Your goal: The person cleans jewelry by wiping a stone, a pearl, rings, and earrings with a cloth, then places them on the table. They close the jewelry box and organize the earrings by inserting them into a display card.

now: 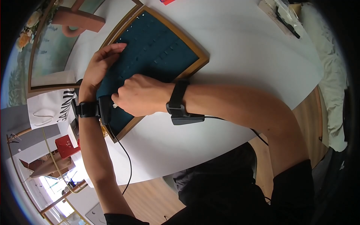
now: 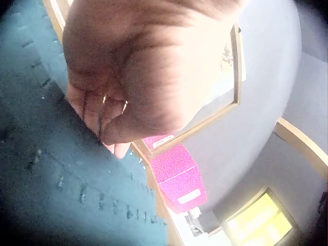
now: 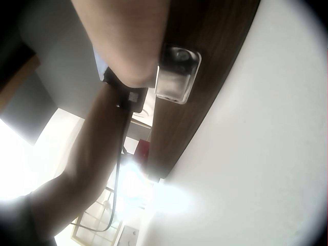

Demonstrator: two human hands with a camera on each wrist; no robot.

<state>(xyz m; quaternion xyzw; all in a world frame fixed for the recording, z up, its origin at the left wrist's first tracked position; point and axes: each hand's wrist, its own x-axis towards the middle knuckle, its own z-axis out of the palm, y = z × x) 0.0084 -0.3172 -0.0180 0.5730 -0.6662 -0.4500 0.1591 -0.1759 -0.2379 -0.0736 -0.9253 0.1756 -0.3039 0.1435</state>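
Observation:
A wood-framed panel [image 1: 152,56] with dark teal, slitted lining lies across the upper left of the head view. Above its left side is the left hand [image 1: 98,67], its fingers lightly bent and reaching over the lining. From the left wrist, that hand [image 2: 128,77] shows its thumb near the fingers, low over the teal lining [image 2: 46,169]; any small item there is unclear. The right hand [image 1: 140,95] is curled over the lower part, a small shiny piece [image 1: 115,106] at its pinched fingertips. In the right wrist view, that hand [image 3: 125,38] hides its fingertips.
Beside brown wood in the right wrist view sits a metallic rounded piece [image 3: 177,74]. Clear packaging [image 1: 283,17] lies on the white table [image 1: 243,48] at upper right. To the left are a glass-fronted frame [image 1: 56,88], a white bag [image 1: 48,108] and a red box [image 1: 66,147].

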